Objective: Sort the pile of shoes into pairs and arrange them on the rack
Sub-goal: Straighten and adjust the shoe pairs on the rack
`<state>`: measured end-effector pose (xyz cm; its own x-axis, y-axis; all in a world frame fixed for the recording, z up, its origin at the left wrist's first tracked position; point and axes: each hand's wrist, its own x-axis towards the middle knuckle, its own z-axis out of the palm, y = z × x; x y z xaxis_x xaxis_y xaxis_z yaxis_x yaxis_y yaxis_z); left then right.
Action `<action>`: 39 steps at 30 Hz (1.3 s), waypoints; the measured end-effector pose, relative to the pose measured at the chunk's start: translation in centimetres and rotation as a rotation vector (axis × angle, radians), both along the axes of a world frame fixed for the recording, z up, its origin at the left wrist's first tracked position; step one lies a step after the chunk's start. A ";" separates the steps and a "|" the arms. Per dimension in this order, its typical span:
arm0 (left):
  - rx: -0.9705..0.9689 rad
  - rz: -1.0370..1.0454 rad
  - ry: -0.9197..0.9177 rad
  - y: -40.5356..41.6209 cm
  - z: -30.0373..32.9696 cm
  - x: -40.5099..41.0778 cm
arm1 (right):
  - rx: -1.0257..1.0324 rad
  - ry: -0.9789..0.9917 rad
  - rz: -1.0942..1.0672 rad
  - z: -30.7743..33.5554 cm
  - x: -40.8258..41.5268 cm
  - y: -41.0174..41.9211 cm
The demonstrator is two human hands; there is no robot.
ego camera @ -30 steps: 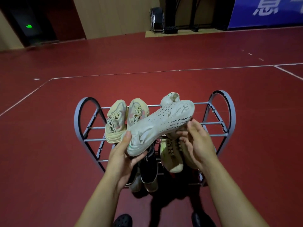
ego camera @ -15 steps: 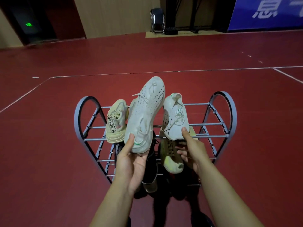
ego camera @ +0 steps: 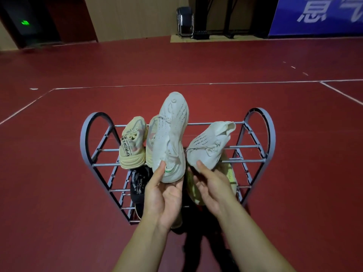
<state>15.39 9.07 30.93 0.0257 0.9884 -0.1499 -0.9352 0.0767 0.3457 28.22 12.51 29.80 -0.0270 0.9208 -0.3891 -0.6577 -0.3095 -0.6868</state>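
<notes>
left hand (ego camera: 163,195) holds one white knit shoe (ego camera: 170,138) by the heel | right hand (ego camera: 211,185) holds its mate (ego camera: 209,145) | both above the rack (ego camera: 255,146) top shelf | step: pair in hand; next, I think: set both side by side, right of the beige pair (ego camera: 133,143)

The left hand (ego camera: 165,195) hides most of the black shoe (ego camera: 138,185); the banner (ego camera: 318,14) runs off the top edge

Off-white speckled sneakers (ego camera: 170,138), pale yellow pair (ego camera: 132,146), seemingly black shoe (ego camera: 137,185), grey rack (ego camera: 259,134), red floor (ego camera: 59,193)
</notes>
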 end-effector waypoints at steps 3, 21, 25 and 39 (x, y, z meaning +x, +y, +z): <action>-0.012 0.016 0.013 -0.1 0.2 -0.3 | 0.080 -0.161 -0.077 -0.9 -2.3 -0.8; -0.106 -0.007 0.313 -0.3 0.0 -1.8 | -0.116 -0.007 0.024 -1.5 3.8 2.9; -0.086 0.015 0.359 0.0 0.0 -1.8 | -0.179 0.002 0.094 -1.2 4.8 3.5; -0.062 0.073 0.480 0.2 -0.1 -1.9 | -0.009 -0.134 0.103 -1.4 5.2 2.0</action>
